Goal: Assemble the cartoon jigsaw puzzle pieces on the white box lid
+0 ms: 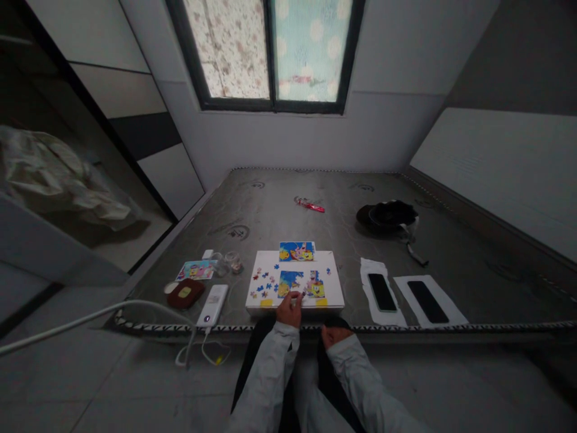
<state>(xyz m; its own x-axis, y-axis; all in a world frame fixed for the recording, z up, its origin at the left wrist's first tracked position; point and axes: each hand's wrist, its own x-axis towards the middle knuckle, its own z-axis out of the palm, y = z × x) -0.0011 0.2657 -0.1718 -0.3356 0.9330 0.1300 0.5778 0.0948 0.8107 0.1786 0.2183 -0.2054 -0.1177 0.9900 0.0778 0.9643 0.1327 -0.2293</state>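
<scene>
My left hand (289, 309) reaches over the near edge of a white box (333, 273), its thumb and fingers pinched on a small puzzle piece (303, 294). Just beyond the fingertips lies a partly assembled cartoon jigsaw puzzle (288, 280), with gaps in its middle. Loose blue and pinkish puzzle pieces (271, 279) are scattered to its left on the box lid. A cartoon picture card (296, 251) sits at the box's far edge. My right hand (336, 335) rests on my right knee, its fingers curled in with nothing seen in them.
To the left are a brown pouch (186, 293), a white power bank (213, 305) with a cable, a colourful card (196, 270) and clear containers (233, 261). Two phones (382, 293) lie on white sheets at right. Farther back are a black cap (388, 216) and a red item (311, 206).
</scene>
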